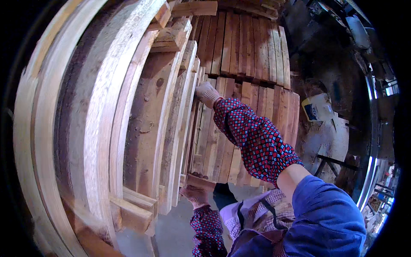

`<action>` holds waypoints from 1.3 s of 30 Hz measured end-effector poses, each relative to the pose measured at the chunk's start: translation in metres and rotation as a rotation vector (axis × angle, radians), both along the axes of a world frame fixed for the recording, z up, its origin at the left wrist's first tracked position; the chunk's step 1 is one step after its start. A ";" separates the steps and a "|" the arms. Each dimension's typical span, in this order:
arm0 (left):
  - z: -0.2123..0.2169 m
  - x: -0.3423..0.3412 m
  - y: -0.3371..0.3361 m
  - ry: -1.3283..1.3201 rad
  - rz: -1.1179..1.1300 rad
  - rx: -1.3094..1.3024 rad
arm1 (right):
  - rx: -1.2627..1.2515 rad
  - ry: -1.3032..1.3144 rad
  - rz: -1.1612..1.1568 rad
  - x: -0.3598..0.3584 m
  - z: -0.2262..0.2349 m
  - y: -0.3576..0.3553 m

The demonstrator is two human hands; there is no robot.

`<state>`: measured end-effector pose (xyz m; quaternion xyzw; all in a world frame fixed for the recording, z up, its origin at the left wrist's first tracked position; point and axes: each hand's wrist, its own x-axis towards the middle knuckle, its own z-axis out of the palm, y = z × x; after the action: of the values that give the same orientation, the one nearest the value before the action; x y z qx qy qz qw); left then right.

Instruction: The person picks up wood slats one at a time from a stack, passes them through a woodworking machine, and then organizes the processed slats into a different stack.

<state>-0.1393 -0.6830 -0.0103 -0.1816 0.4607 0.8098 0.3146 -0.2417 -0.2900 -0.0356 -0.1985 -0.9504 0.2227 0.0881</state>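
Note:
My right hand [207, 94], in a pale knitted glove, is closed at the upper part of a long narrow wooden board [191, 128] beside the tall stack. Its fingertips are hidden behind the wood. Lower down, my left hand [196, 197], gloved too, has its fingers curled at the board's near end; the exact grip is partly hidden. Red-and-blue patterned sleeve covers reach up both forearms. To the left rises the stack of planks [147, 124], layered with short crosswise wooden blocks [132, 212] between them.
Reddish-brown boards lie side by side in a near pile [246, 128] and a farther pile [248, 47]. At the right, a white plastic container [319, 107] with a blue-and-yellow label sits near a pale sheet [334, 137]. Grey floor [171, 233] shows below the stack.

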 end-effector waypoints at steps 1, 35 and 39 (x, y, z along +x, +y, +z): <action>-0.001 0.001 0.001 -0.011 0.032 0.008 | -0.011 -0.029 -0.012 0.001 -0.002 0.002; 0.013 -0.024 -0.043 -0.228 -0.051 -0.434 | -1.888 0.196 -0.572 0.028 0.003 -0.070; 0.017 -0.026 -0.033 -0.188 -0.105 -0.570 | -1.282 0.347 -0.348 0.061 -0.037 -0.067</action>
<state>-0.1649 -0.7160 0.0066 -0.3128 0.6470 0.6101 0.3337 -0.1803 -0.3565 -0.0729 -0.3228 -0.5572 0.7524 0.1387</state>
